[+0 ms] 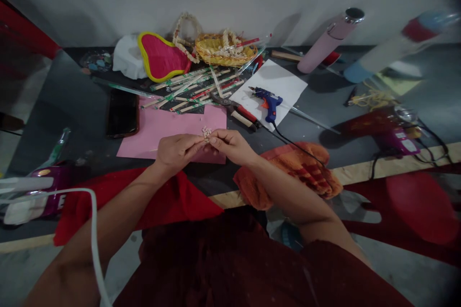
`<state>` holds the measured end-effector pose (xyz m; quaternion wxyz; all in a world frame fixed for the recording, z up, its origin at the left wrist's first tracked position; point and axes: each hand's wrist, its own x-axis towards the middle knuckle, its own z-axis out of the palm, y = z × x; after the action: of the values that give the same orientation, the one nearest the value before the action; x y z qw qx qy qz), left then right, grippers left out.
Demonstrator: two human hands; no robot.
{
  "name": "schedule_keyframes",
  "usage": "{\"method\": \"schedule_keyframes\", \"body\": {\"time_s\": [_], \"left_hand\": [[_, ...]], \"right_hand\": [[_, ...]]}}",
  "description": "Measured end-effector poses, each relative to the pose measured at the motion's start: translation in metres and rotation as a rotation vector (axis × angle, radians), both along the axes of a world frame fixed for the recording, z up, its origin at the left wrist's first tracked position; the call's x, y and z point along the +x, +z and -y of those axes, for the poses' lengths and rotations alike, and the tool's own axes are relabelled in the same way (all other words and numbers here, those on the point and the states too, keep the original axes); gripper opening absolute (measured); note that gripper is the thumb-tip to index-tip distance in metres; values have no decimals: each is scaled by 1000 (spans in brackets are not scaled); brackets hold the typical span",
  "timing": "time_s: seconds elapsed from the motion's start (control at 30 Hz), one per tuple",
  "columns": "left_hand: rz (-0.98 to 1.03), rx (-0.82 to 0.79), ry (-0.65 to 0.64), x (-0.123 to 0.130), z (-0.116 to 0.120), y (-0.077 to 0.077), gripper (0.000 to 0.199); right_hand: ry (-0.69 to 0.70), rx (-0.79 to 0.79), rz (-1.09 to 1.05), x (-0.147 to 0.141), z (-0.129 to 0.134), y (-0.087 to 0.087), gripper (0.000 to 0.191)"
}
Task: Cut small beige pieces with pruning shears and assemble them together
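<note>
My left hand [180,149] and my right hand [232,146] meet over a pink sheet of paper [169,129]. Between their fingertips is a small cluster of pale short pieces [206,131], pinched from both sides. Its lower part is hidden by my fingers, and its exact kind is too small to tell. Beyond the hands lie pliers [237,111] with red and black handles, and several thin wooden sticks in green-marked wrappers [196,87]. A blue hot glue gun [268,102] rests on a white sheet [283,79] to the right.
At the back stand a wicker basket [216,53] and a pink-and-yellow padded piece [162,60]. A black phone [123,113] lies left of the pink paper. An orange towel [298,172] and red cloth [162,201] line the front edge. Bottles [326,45] stand at the right.
</note>
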<state>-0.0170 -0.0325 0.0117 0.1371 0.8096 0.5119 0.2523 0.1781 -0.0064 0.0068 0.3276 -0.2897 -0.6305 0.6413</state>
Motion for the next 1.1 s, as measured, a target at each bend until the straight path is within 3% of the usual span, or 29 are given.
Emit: {"method": "schedule_keyframes", "body": {"time_s": [0.33, 0.83, 1.1], "left_hand": [[15, 4, 33, 2, 1, 3, 30], [-2, 25, 21, 2, 4, -4, 23], [-11, 102, 28, 3, 4, -5, 22]], "right_hand": [[-3, -11, 4, -2, 0, -2, 36], [-13, -22, 63, -1, -1, -1, 35], [11, -27, 62, 0, -1, -2, 33]]}}
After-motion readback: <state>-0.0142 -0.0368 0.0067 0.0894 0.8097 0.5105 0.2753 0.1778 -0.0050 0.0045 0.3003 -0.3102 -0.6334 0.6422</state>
